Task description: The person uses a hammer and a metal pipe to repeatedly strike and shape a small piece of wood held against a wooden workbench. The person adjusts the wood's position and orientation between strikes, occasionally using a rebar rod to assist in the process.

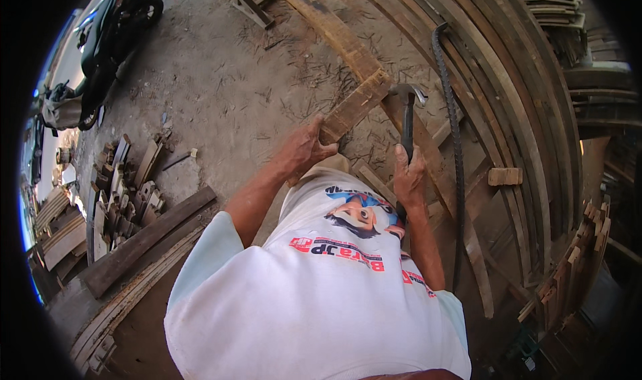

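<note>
In the head view, our left hand (pixel 309 146) grasps the near end of a short wooden plank (pixel 354 109), its far end meeting a long timber board (pixel 328 23). Our right hand (pixel 409 171) grips the claw hammer (pixel 408 118). A misjudged swing could strike our left fingers.

two hands (pixel 309 146) (pixel 410 173), one hammer (pixel 408 120), one hooked black bar (pixel 459 166)

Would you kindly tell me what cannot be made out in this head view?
All in the head view:
Hammer handle: partly behind the right hand.
Wood block: partly behind the left hand.
Long plank: far end cut off by the top edge.
Dark bits on the ground: too small to identify.
</note>
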Action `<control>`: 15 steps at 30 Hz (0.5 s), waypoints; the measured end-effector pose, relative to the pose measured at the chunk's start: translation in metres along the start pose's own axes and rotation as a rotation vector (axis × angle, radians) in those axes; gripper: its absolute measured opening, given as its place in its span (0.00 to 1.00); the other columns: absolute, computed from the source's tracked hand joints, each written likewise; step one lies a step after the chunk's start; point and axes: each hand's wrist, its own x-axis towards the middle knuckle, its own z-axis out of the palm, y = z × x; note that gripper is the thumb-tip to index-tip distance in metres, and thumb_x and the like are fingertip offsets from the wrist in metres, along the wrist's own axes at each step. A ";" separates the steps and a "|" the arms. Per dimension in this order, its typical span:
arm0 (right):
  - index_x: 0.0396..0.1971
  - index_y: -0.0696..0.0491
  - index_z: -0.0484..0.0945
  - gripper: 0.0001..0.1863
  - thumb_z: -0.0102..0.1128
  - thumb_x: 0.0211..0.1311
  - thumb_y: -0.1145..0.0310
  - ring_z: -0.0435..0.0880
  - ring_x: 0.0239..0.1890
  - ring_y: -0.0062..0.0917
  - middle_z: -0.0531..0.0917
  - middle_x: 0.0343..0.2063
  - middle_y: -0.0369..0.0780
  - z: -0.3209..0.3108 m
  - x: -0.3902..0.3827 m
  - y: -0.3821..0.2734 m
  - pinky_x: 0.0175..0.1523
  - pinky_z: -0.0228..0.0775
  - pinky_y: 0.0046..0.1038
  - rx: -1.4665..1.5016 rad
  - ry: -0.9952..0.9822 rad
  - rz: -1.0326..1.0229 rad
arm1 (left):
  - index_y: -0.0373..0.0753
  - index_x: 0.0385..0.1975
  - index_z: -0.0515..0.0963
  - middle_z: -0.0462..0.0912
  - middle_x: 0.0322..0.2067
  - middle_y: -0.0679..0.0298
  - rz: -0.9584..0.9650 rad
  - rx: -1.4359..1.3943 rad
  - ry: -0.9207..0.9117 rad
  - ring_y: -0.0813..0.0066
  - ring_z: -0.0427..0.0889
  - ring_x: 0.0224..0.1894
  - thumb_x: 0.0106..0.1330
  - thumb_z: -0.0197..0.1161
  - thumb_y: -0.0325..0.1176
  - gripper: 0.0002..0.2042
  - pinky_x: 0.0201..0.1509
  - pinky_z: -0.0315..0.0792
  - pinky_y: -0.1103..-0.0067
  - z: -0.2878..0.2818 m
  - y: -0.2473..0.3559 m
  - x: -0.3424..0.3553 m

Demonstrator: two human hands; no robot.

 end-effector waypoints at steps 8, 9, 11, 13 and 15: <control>0.40 0.54 0.66 0.29 0.48 0.75 0.38 0.67 0.16 0.16 0.70 0.22 0.35 -0.079 0.042 -0.114 0.18 0.63 0.20 0.668 0.512 -0.589 | 0.28 0.67 0.62 0.82 0.47 0.35 -0.150 0.086 -0.191 0.40 0.82 0.52 0.60 0.70 0.51 0.42 0.55 0.76 0.60 -0.004 -0.005 -0.005; 0.39 0.53 0.66 0.29 0.49 0.75 0.37 0.66 0.16 0.16 0.69 0.21 0.35 -0.069 0.038 -0.107 0.18 0.64 0.20 0.728 0.578 -0.684 | 0.28 0.67 0.62 0.82 0.47 0.36 -0.141 0.096 -0.194 0.40 0.83 0.52 0.60 0.70 0.51 0.42 0.55 0.76 0.60 -0.006 -0.002 -0.004; 0.39 0.56 0.69 0.24 0.52 0.77 0.46 0.72 0.18 0.24 0.73 0.22 0.40 -0.033 0.009 -0.060 0.22 0.66 0.29 0.344 0.268 -0.315 | 0.29 0.67 0.62 0.82 0.46 0.36 -0.113 0.104 -0.200 0.40 0.83 0.51 0.60 0.70 0.51 0.42 0.54 0.76 0.60 -0.008 0.004 -0.002; 0.41 0.61 0.72 0.20 0.56 0.76 0.55 0.80 0.26 0.45 0.77 0.23 0.51 0.003 -0.013 -0.016 0.31 0.71 0.41 -0.059 -0.087 0.023 | 0.29 0.67 0.62 0.83 0.44 0.36 -0.085 0.115 -0.210 0.40 0.83 0.50 0.60 0.70 0.52 0.42 0.54 0.76 0.60 -0.013 0.009 -0.003; 0.41 0.61 0.73 0.20 0.58 0.76 0.56 0.81 0.29 0.49 0.78 0.23 0.52 0.009 0.002 -0.010 0.34 0.72 0.43 -0.027 -0.117 0.050 | 0.28 0.68 0.61 0.83 0.43 0.35 -0.030 0.110 -0.152 0.40 0.84 0.49 0.61 0.70 0.52 0.44 0.53 0.76 0.59 -0.001 -0.001 -0.010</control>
